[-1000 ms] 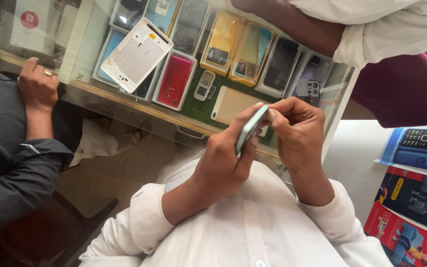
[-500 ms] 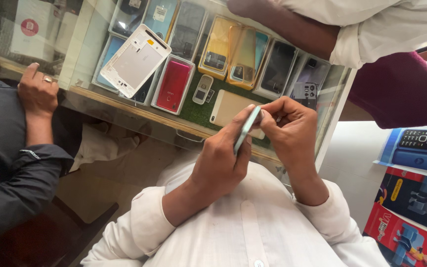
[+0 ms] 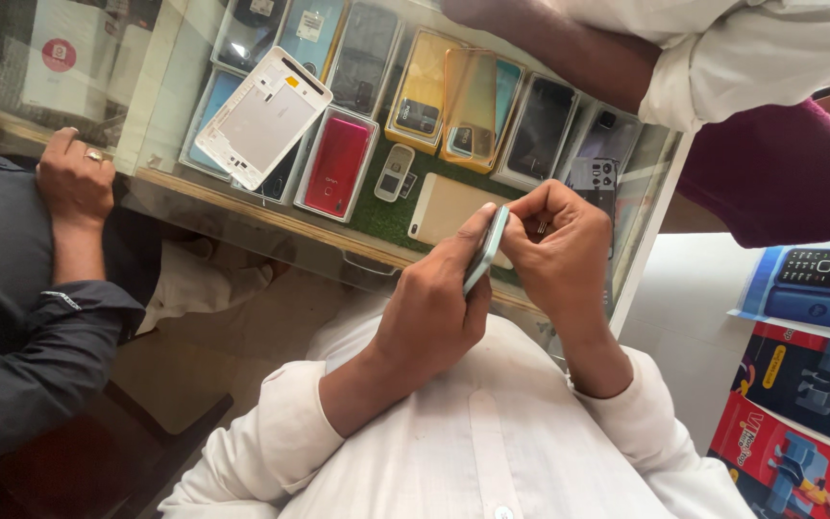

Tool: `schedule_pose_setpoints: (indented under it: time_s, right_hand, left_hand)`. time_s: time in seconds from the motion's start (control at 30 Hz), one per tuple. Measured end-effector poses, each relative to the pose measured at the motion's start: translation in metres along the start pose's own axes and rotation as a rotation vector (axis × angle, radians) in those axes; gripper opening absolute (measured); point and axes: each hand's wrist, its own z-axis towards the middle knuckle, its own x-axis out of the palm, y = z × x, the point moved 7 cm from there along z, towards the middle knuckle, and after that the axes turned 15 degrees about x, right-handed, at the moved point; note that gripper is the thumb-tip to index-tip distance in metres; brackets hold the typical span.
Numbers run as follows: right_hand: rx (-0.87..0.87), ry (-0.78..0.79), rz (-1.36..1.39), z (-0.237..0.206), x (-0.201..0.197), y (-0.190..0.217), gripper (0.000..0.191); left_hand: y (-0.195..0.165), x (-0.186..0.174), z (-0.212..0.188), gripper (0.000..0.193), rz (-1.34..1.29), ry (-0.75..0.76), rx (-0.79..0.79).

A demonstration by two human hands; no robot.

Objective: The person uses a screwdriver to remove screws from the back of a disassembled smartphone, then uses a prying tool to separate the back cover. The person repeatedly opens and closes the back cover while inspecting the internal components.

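Left hand [image 3: 429, 322] has its grip wrapped tight on the pale green phone [image 3: 485, 252] held edge-on above the glass desk [image 3: 271, 216] – right hand [image 3: 559, 255] pinching in from 3 o'clock – I'd brace both wrists and go gently.

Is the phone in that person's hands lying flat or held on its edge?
On edge. The phone shows only its thin pale-green side, gripped by the left hand, with the right hand at its upper end.

Roughly eight phone back covers [image 3: 422, 91] can be counted under the glass, plus one white back panel [image 3: 263, 117] laid on top, one light-blue phone [image 3: 485, 252] held up, two small keypad phones [image 3: 395, 173], and three printed boxes [image 3: 799, 384] stacked at the right.
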Motion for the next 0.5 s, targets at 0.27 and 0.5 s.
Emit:
schedule_pose_setpoints:
  time_s: [0.27,0.5]
  right_hand:
    - [-0.119,-0.112,-0.100,-0.021,-0.003,0.016,0.008]
    - [-0.490,-0.231,-0.157,-0.044,0.004,0.031,0.010]
  left_hand:
    - [-0.010,-0.007,0.003,0.049,-0.100,-0.047,-0.070]
    - [0.006,-0.011,-0.004,0.037,-0.332,-0.127,-0.234]
